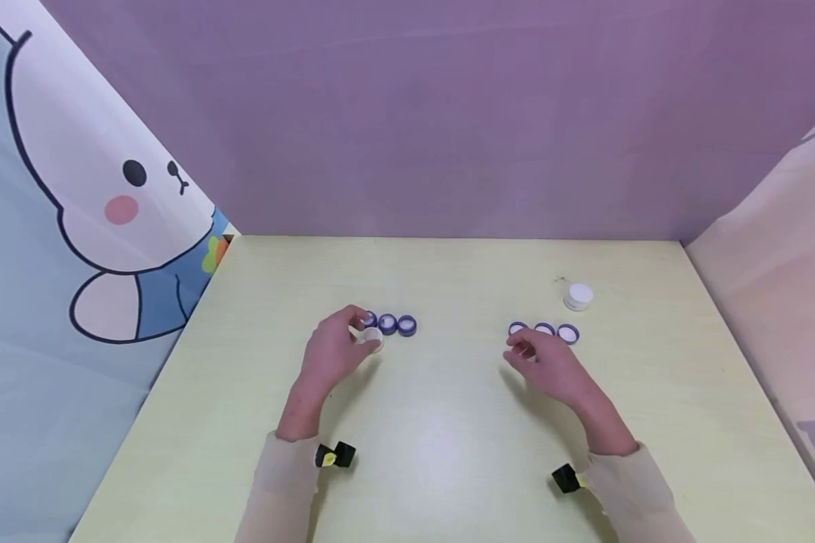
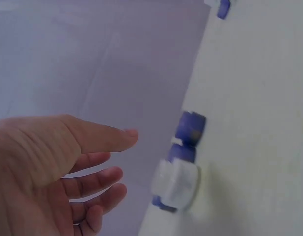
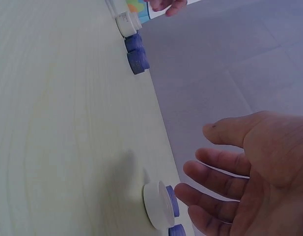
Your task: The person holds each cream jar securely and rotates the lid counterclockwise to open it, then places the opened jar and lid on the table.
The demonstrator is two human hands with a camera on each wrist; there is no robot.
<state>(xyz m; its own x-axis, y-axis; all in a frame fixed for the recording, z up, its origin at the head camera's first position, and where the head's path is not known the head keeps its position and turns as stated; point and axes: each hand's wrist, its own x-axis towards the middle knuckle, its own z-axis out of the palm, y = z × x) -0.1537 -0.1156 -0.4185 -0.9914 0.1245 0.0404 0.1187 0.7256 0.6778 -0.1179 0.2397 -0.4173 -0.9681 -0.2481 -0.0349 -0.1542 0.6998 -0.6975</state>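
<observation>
My left hand hovers with relaxed, spread fingers over a small white jar; in the left wrist view a gap separates the fingers from the jar. Just behind it, several small purple jars stand in a row, the leftmost partly covered by fingers. On the other side, my right hand hangs loosely above a shallow white lid, holding nothing. That lid is mostly hidden by the hand in the head view. Beyond it lie several purple ring-edged lids with white insides, in a row.
A white jar with its lid on stands at the back right, beside a faint small mark on the tabletop. A purple backdrop rises behind the table, and a cartoon-print cloth hangs at the left.
</observation>
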